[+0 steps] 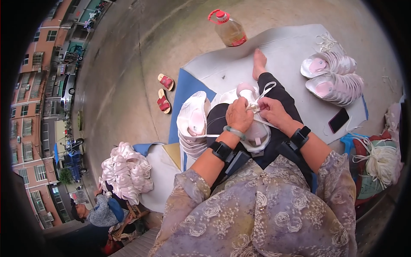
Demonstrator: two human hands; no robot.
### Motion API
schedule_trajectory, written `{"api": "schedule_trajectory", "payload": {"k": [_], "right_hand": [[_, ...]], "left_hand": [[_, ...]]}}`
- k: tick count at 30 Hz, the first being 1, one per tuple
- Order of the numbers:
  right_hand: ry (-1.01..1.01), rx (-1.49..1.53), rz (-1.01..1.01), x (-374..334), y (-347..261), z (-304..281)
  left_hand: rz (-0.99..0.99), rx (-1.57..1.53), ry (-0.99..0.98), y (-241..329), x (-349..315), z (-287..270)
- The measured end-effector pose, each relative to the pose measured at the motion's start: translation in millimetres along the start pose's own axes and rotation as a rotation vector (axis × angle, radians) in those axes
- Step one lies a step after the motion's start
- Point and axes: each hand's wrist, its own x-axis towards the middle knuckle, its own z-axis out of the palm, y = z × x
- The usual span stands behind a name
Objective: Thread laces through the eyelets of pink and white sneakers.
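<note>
I see a person sitting on a pale mat outdoors, with a white and pink shoe top lying in the lap, between the legs in dark trousers. I think it sits there because the legs on each side help hold it steady, right under both hands.

The right hand pinches a white lace with its thumb and finger, and a loop pokes up above it. The left hand bends its fingers down close by, over the shoe top. I can't tell if its fingertips pinch the lace too, because the hand hides them. The two hands are very near each other, maybe because the lace is thin and needs small, careful fingers.

By the left leg is a stack of shoe tops, one tucked into the next, likely to save room and be easy to reach. More are in neat rows on the right side of the mat. A bundle of laces sits by the right arm, so it is handy too. A black phone lies flat near the rows. The red slippers are off the mat, and one bare foot shows, maybe so the mat won't get dirty.
</note>
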Motion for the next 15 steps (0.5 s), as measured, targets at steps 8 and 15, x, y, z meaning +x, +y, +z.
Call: {"api": "schedule_trajectory", "payload": {"k": [8, 15], "right_hand": [[0.017, 0.256, 0.092, 3, 2, 1], [0.107, 0.055, -0.040, 7, 15, 12]], "left_hand": [[0.082, -0.219, 0.009, -7, 6, -4], [0.087, -0.507, -0.216, 16, 8, -7]]}}
